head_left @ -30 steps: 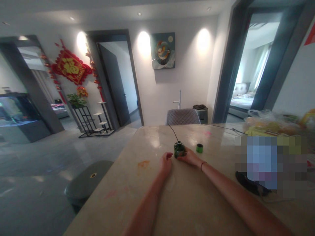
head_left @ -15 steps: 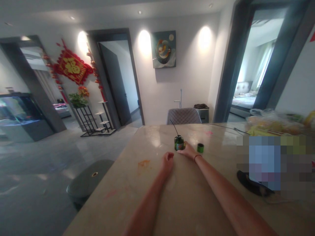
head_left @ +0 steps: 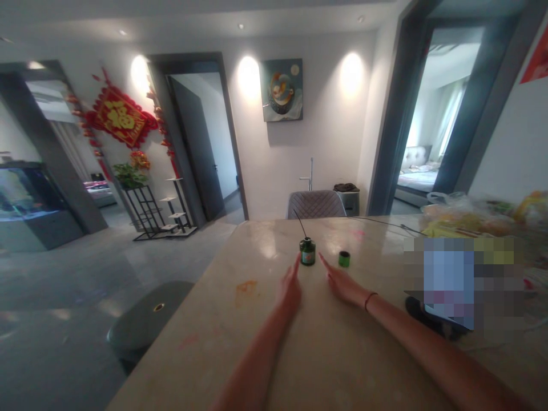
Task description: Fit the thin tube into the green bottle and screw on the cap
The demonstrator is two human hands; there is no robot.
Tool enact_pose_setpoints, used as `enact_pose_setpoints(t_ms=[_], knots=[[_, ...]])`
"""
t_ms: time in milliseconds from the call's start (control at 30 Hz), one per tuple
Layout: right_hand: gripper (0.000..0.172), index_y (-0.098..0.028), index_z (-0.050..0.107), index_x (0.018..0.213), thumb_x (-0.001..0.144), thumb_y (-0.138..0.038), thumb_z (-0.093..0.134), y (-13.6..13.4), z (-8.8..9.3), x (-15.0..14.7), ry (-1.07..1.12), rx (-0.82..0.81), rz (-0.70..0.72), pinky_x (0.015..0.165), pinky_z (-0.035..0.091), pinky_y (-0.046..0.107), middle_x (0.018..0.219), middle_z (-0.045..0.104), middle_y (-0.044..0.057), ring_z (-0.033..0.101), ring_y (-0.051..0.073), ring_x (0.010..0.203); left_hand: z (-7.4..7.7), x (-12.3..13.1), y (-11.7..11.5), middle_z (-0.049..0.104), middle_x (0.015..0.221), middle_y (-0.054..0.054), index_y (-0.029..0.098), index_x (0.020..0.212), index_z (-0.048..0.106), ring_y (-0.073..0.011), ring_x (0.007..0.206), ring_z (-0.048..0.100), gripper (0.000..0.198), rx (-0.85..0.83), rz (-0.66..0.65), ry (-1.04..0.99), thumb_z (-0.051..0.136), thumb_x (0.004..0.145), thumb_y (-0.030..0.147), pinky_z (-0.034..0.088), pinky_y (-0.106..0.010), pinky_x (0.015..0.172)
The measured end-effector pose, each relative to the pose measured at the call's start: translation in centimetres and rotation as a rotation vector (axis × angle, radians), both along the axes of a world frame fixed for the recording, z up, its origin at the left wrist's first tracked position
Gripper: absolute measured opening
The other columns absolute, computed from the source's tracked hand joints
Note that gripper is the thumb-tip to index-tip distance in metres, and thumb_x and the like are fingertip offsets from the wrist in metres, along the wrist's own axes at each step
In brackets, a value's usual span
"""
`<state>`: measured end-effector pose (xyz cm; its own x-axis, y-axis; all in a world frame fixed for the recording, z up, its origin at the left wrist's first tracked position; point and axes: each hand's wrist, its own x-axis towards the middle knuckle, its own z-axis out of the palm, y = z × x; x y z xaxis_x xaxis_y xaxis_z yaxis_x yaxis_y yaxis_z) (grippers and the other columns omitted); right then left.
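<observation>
A small dark green glass bottle (head_left: 307, 255) with a label stands upright on the table, and a thin dark stick (head_left: 301, 224) leans out of its neck. My left hand (head_left: 291, 284) is just left of the bottle, its index finger stretched along the bottle's side; whether it touches, I cannot tell. To the right, my right hand (head_left: 343, 283) points its index finger at the bottle with a gap between, the other fingers bent and nothing visible in them. Beyond that hand sits a short green ring-shaped cap (head_left: 344, 259).
The pale stone table (head_left: 274, 354) has an orange stain (head_left: 246, 291). At right are plastic bags (head_left: 475, 214) and a blurred-out screen on a dark base (head_left: 419, 317). A dark cable runs along the far edge. A grey chair (head_left: 315, 204) stands behind, a green stool (head_left: 149, 319) at left.
My right hand has let go of the bottle and drawn back to the right, index finger extended. My left hand has moved up beside the bottle and stretched out its index finger.
</observation>
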<state>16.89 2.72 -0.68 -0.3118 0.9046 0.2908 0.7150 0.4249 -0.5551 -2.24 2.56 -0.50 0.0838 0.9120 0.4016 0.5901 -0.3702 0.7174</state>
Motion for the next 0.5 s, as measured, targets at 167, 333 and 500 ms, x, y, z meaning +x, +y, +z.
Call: enact_pose_setpoints(t_ms=[167, 333, 500], knots=[[0.064, -0.029, 0.032, 0.135, 0.074, -0.011, 0.038, -1.3, -0.4, 1.0, 0.020, -0.051, 0.093, 0.090, 0.038, 0.032, 0.111, 0.060, 0.005, 0.055, 0.019, 0.101, -0.1, 0.3, -0.4, 0.062, 0.096, -0.004, 0.029, 0.126, 0.043, -0.0139, 0.075, 0.057, 0.065, -0.046, -0.062, 0.160, 0.044, 0.066, 0.002, 0.039, -0.020, 0.072], [0.048, -0.023, 0.051, 0.122, 0.075, -0.014, 0.042, 0.7, 2.2, 0.8, -0.007, -0.003, 0.014, 0.083, 0.040, 0.028, 0.096, 0.065, 0.006, 0.058, 0.017, 0.088, 0.4, 0.3, -0.4, 0.065, 0.089, -0.008, 0.020, 0.118, 0.050, -0.0158, 0.074, 0.058, 0.038, -0.050, 0.036, 0.182, 0.039, 0.082, 0.020, 0.038, -0.022, 0.069], [0.036, -0.018, 0.061, 0.109, 0.080, -0.018, 0.041, 4.6, 6.8, -1.2, -0.053, 0.154, -0.117, 0.080, 0.040, 0.024, 0.096, 0.063, 0.007, 0.057, 0.015, 0.084, 1.2, 0.2, -0.6, 0.064, 0.069, -0.005, 0.018, 0.074, 0.063, -0.0133, 0.062, 0.056, 0.044, -0.127, 0.138, 0.342, 0.026, 0.089, 0.039, 0.032, -0.022, 0.057]])
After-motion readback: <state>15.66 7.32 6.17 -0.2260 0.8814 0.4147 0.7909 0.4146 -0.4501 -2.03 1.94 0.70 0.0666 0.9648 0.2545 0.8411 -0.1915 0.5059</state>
